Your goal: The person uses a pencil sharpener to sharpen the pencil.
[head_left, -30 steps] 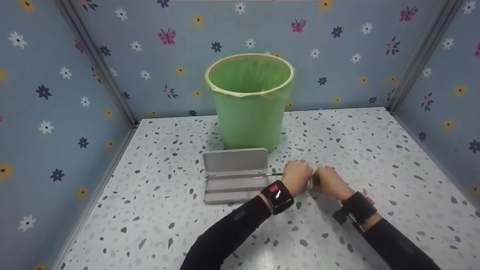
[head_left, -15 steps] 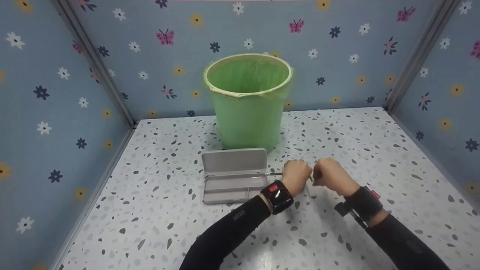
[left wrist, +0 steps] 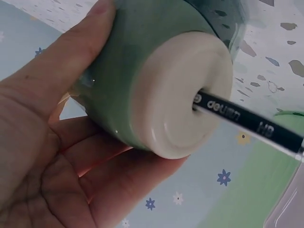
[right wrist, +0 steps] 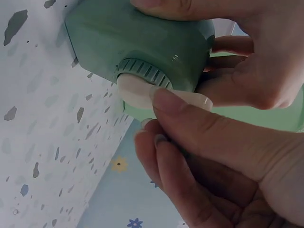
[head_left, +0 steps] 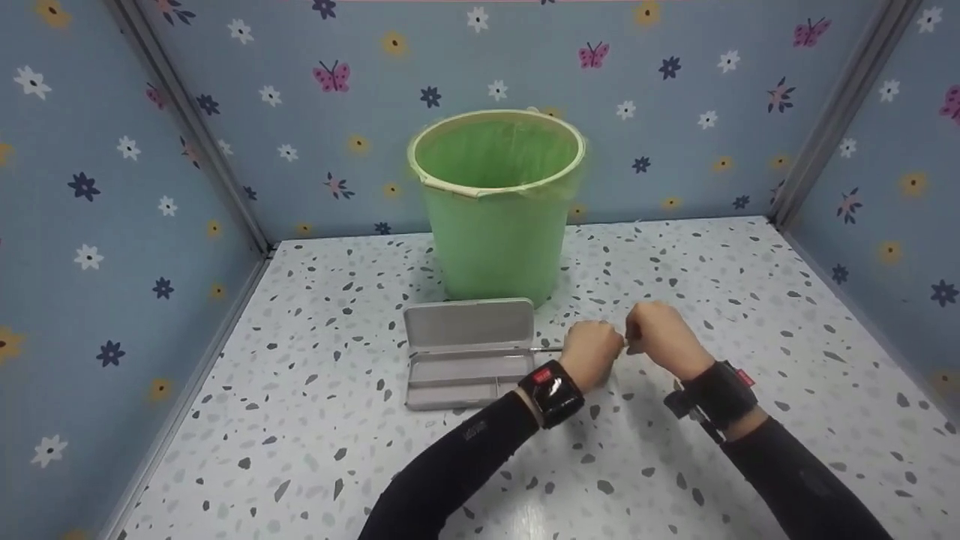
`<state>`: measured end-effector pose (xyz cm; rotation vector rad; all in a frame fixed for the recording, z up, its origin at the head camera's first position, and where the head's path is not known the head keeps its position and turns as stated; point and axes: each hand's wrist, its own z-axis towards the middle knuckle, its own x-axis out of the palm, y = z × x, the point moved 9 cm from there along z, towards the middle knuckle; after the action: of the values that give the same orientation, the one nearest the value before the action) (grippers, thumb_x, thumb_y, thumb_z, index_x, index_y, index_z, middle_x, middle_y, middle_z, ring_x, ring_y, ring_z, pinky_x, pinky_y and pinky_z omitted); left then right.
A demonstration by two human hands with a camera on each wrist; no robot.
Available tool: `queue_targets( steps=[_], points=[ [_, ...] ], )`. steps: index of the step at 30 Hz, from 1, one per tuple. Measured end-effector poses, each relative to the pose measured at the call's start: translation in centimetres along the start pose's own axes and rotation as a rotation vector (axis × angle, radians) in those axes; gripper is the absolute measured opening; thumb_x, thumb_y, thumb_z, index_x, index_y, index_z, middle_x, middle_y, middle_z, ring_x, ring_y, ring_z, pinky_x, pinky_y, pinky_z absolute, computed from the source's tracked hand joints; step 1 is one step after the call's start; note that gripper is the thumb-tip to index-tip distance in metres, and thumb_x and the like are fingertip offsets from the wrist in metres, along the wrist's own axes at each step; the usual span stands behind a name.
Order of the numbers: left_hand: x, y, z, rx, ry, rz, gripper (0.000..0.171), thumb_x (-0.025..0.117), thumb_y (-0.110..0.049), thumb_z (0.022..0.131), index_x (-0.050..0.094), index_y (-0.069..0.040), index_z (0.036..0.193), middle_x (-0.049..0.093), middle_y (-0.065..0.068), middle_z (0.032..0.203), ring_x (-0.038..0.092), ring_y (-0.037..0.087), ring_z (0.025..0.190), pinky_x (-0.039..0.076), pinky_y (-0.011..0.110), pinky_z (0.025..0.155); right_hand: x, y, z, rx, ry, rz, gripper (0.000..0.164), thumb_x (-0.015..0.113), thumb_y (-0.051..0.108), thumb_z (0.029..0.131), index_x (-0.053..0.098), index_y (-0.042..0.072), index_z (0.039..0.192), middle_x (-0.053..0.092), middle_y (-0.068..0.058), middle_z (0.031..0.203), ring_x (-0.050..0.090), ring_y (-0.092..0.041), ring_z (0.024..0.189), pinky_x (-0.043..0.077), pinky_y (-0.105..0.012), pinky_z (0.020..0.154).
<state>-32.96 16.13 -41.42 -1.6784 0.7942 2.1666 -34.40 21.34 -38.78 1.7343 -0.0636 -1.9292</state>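
A green pencil sharpener (left wrist: pixel 114 90) with a cream front ring is held in my left hand (head_left: pixel 592 352); in the left wrist view the thumb lies over it and the fingers under it. A dark HB pencil (left wrist: pixel 237 116) sticks into the hole of the ring, and its outer part (head_left: pixel 547 349) points left in the head view. At the sharpener's other end, my right hand (head_left: pixel 664 337) pinches the cream crank handle (right wrist: pixel 135 92) between thumb and fingers, beside a ribbed green collar. In the head view the hands hide most of the sharpener.
An opened grey pencil case (head_left: pixel 472 367) with divided compartments lies left of my left hand on the speckled white table (head_left: pixel 315 450). Behind it stands a green bin (head_left: pixel 501 247) with a liner over its rim. Flower-patterned walls (head_left: pixel 675 97) close off the back and sides.
My right hand has risen and tilted beside the left one, moving a little away from me at the crank. The left hand, sharpener and pencil have stayed nearly still.
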Motion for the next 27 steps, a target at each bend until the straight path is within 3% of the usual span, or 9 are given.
queue_targets(
  steps=[9,13,20,27],
  points=[
    [-0.3,0.5,-0.2,-0.006,-0.095,-0.011,0.013,0.062,-0.02,0.092,0.072,-0.022,0.085,0.071,-0.009,0.078,0.066,0.007,0.067,0.053,0.021,0.056,0.1,-0.3,2.0,0.009,-0.077,-0.07,0.015,0.077,-0.011,0.066,0.065,-0.001,0.066,0.065,-0.013,0.065,0.056,-0.024,0.06,0.049,-0.04,0.059],
    [-0.4,0.4,-0.4,0.011,-0.129,-0.005,0.011,0.065,-0.017,0.089,0.073,-0.02,0.081,0.071,-0.009,0.077,0.065,0.008,0.066,0.053,0.022,0.058,1.0,-1.5,3.1,0.01,-0.123,-0.051,0.015,0.069,-0.015,0.066,0.065,-0.001,0.064,0.064,-0.012,0.063,0.055,-0.024,0.059,0.048,-0.04,0.059],
    [-0.4,0.0,-0.6,0.05,-0.132,0.037,0.013,0.065,-0.017,0.089,0.074,-0.021,0.08,0.07,-0.009,0.077,0.065,0.007,0.066,0.053,0.022,0.058,3.7,-3.8,3.9,0.061,-0.049,0.023,0.016,0.06,-0.017,0.068,0.066,-0.002,0.065,0.063,-0.012,0.062,0.05,-0.019,0.055,0.04,-0.028,0.052],
    [-0.7,0.1,-0.6,0.053,-0.106,0.047,0.017,0.062,-0.012,0.089,0.074,-0.02,0.08,0.07,-0.008,0.077,0.064,0.007,0.066,0.053,0.021,0.058,5.0,-4.3,3.4,0.055,0.003,0.029,0.02,0.058,-0.019,0.063,0.068,-0.002,0.066,0.058,-0.007,0.057,0.044,-0.017,0.052,0.035,-0.026,0.05]
  ],
)
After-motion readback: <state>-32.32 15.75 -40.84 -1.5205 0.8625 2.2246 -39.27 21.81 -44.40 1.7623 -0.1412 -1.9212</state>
